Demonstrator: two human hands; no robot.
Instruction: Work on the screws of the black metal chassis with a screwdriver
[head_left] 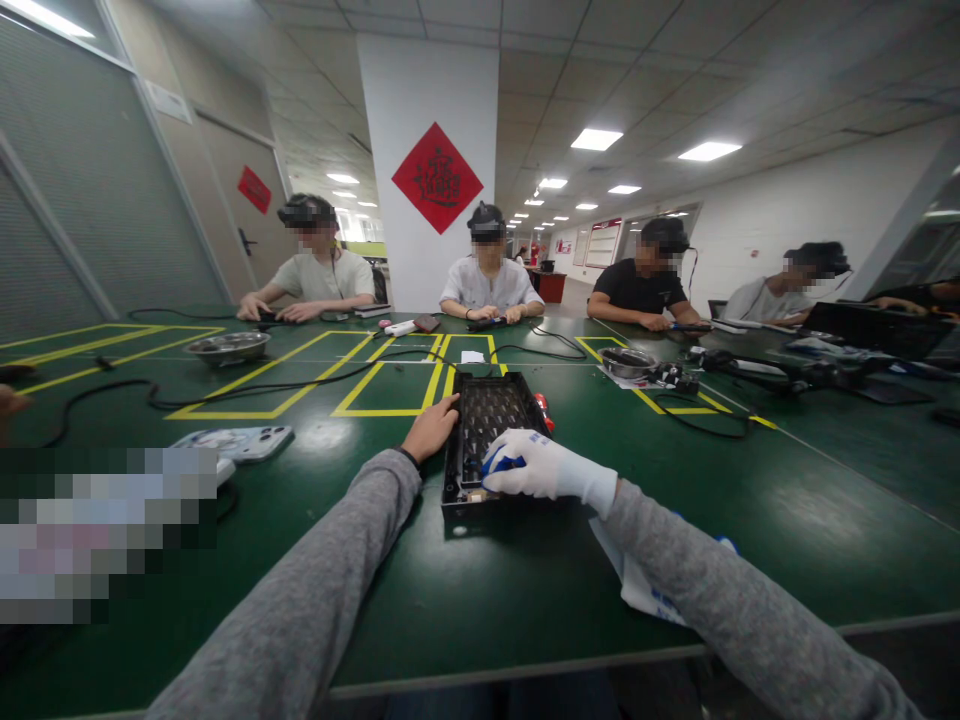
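A black rectangular case (491, 425) lies in front of me on the green table, its inside lined with rows of small, light metal-looking points. My left hand (433, 428), bare, holds the case's left wall with its fingers at the rim. A white glove with blue finger areas covers my right hand (525, 463). Its fingers are curled down over the near right part of the case, and whatever they pinch is hidden. Just below these fingertips a small tan piece (477, 496) shows at the case's near end. Behind the right wall sits a red object (544, 410), partly covered.
A white glove (649, 585) with blue print lies under my right forearm. Left are a phone (251, 443) and a metal bowl (227, 346). Another bowl (628, 363) stands at right, near black cables (720, 425). Several people sit across the yellow-taped table (787, 520).
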